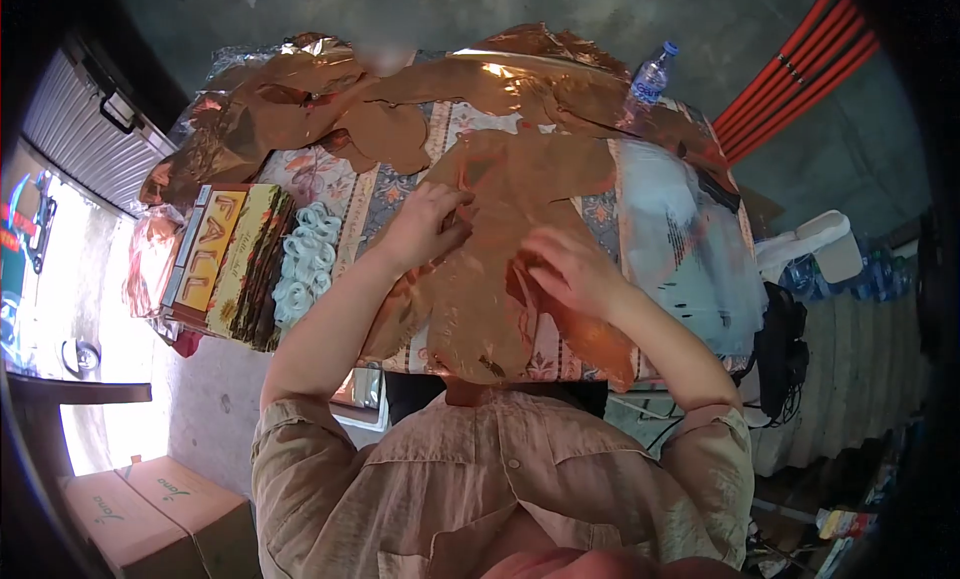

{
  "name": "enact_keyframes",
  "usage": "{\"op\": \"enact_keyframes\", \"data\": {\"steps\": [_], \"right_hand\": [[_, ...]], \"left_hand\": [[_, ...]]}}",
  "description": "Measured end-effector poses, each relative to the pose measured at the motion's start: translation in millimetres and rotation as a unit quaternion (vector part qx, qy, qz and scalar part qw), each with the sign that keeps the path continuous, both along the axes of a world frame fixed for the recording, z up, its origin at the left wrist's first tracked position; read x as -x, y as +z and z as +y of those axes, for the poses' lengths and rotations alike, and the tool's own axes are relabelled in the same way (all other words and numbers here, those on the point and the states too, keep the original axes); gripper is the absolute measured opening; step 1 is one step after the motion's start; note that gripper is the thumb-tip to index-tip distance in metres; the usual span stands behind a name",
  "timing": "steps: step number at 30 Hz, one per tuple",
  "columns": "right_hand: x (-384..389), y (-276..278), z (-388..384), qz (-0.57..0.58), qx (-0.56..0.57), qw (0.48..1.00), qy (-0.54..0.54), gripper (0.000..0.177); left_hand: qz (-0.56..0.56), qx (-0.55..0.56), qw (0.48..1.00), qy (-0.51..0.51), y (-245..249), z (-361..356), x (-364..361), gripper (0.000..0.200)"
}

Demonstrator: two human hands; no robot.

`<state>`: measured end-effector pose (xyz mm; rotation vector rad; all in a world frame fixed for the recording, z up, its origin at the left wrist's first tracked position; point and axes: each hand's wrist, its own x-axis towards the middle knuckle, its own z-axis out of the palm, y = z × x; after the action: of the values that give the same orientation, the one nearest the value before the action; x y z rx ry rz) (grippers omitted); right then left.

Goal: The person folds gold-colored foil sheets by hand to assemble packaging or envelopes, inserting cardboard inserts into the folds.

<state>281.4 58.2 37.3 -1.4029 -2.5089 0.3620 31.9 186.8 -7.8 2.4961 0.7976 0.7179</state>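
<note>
A flat copper-coloured foil sheet (520,194), cut in a lobed shape, lies on the flowered tablecloth (385,194) in front of me and hangs over the near edge. My left hand (425,224) rests on its left edge with fingers pinching the foil. My right hand (570,269) presses down on the foil's middle with the fingers curled. More copper foil pieces (330,94) are piled across the far side of the table.
A stack of packets labelled "FALL" (225,254) and a bunch of pale ribbon coils (305,259) sit at the left. A water bottle (648,79) stands far right, clear plastic bags (680,239) at right. Cardboard boxes (150,509) are on the floor lower left.
</note>
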Motion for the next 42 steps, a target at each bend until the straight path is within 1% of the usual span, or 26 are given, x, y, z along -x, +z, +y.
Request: {"op": "enact_keyframes", "data": {"steps": [1,2,4,5,7,8,9,10,12,14,16,18,19,21,22,24,25,26,28,29,31,35,37,42], "right_hand": [[5.1,-6.7,9.1,-0.003,-0.049,0.997,-0.057,0.045],[12.1,-13.6,17.3,0.000,-0.050,0.997,-0.054,0.045],[26.4,-28.6,31.7,0.104,0.007,0.990,-0.096,0.054],[31.3,-38.0,39.0,0.105,0.007,0.990,-0.093,0.054],[38.9,-52.5,51.8,-0.023,-0.076,0.993,-0.084,0.063],[39.3,-58.0,55.4,-0.021,-0.075,0.994,-0.082,0.063],[40.7,-60.5,57.8,-0.031,-0.050,0.995,-0.080,0.066],[41.9,-62.9,59.9,-0.041,-0.026,0.996,-0.077,0.068],[40.9,-66.9,62.2,-0.044,-0.038,0.996,-0.070,0.068],[38.4,-69.4,62.9,-0.048,-0.048,0.996,-0.062,0.069],[38.0,-69.5,62.6,-0.064,-0.063,0.994,-0.056,0.068],[39.3,-68.7,61.5,-0.081,-0.055,0.993,-0.059,0.069],[40.6,-67.0,61.4,-0.098,-0.050,0.992,-0.063,0.069],[41.6,-63.7,62.9,-0.109,-0.036,0.991,-0.068,0.069],[42.1,-64.0,62.3,-0.123,-0.028,0.989,-0.075,0.070],[40.1,-68.0,61.0,-0.101,-0.030,0.992,-0.068,0.070],[39.1,-67.3,61.9,-0.081,-0.045,0.993,-0.068,0.071],[38.6,-65.8,61.9,-0.079,-0.045,0.994,-0.061,0.071],[38.7,-62.7,61.9,-0.078,-0.026,0.994,-0.066,0.072],[38.4,-63.4,62.2,-0.075,-0.026,0.995,-0.064,0.072],[38.4,-64.7,62.3,-0.060,-0.017,0.996,-0.069,0.073],[41.2,-64.2,61.7,-0.078,-0.011,0.994,-0.078,0.072],[44.4,-64.0,60.6,-0.059,-0.005,0.994,-0.093,0.072],[47.9,-65.1,59.4,-0.059,-0.014,0.993,-0.101,0.072]], "left_hand": [[0.003,-0.002,1.000,0.005,-1.8,1.0,0.8,0.041],[-0.015,-0.023,1.000,0.002,-7.3,2.4,0.4,0.043],[-0.031,-0.043,0.999,0.000,-11.6,3.6,-0.4,0.045],[-0.028,-0.048,0.998,0.002,-12.4,3.9,-0.4,0.048],[-0.023,-0.052,0.998,0.007,-8.5,2.3,-1.0,0.052],[-0.016,-0.028,0.999,0.013,-6.8,1.3,-1.0,0.054],[-0.010,-0.003,1.000,0.018,-5.1,0.0,-0.9,0.056],[-0.009,-0.002,1.000,0.020,-6.7,0.2,-0.9,0.056],[-0.031,-0.031,0.999,0.016,-10.2,2.0,-1.3,0.058],[-0.040,-0.022,0.999,0.017,-12.4,4.0,-1.2,0.057],[-0.047,-0.012,0.999,0.017,-3.6,2.3,-1.8,0.056],[-0.069,0.153,0.986,0.013,9.6,0.3,1.1,0.048],[-0.068,0.157,0.985,0.017,14.4,2.5,3.4,0.048],[-0.110,0.018,0.993,0.047,20.5,3.3,11.7,0.033],[-0.106,0.027,0.993,0.052,32.7,-4.4,18.4,0.033],[0.013,0.031,0.998,0.058,56.8,-16.8,33.7,0.021],[0.037,0.037,0.996,0.078,58.6,-29.3,39.4,0.018],[0.038,0.039,0.995,0.084,58.3,-43.7,46.6,0.018],[0.057,0.014,0.998,-0.005,57.8,-72.6,59.1,0.016],[0.060,0.014,0.998,-0.002,55.7,-84.7,60.8,0.016],[0.027,0.010,1.000,0.012,46.6,-102.6,62.2,0.016],[0.020,-0.011,1.000,0.008,27.0,-110.4,67.6,0.020],[0.029,-0.025,0.999,0.012,25.7,-112.0,67.1,0.022],[0.040,-0.018,0.999,0.010,29.8,-113.3,67.7,0.025]]}}
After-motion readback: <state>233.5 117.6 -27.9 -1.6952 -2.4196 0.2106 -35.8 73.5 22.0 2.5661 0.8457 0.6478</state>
